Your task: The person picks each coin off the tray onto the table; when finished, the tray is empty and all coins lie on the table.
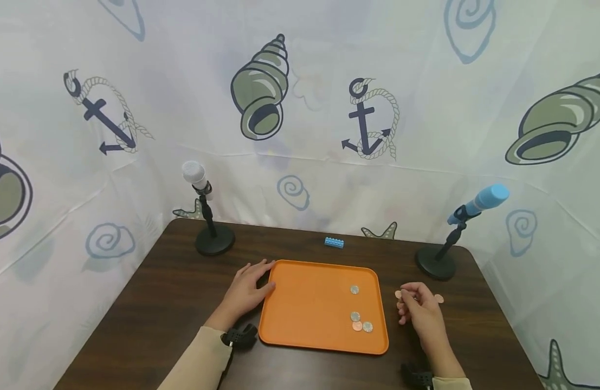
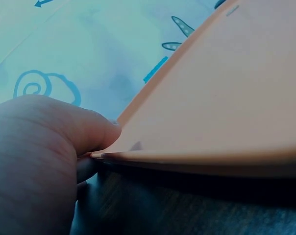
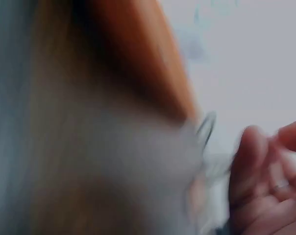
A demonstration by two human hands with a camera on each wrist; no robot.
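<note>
The orange tray (image 1: 309, 303) lies on the table with several coins on its right half, among them a silver coin (image 1: 354, 290) and a copper one (image 1: 357, 326). My left hand (image 1: 248, 290) grips the tray's left edge. In the left wrist view its thumb (image 2: 96, 128) lies over the rim, with fingers below it. Right of the tray, my right hand (image 1: 420, 311) has its fingers bent and thumb near the index fingertip. A copper coin (image 1: 398, 294) shows at those tips; whether it is pinched is unclear. Another copper coin (image 1: 438, 298) lies beside that hand. The right wrist view is blurred.
A stand with a white microphone-like top (image 1: 212, 238) stands at the back left, and one with a blue top (image 1: 436, 262) at the back right. A small blue toy brick (image 1: 334, 242) lies behind the tray. A printed curtain (image 1: 319, 179) hangs beyond the table.
</note>
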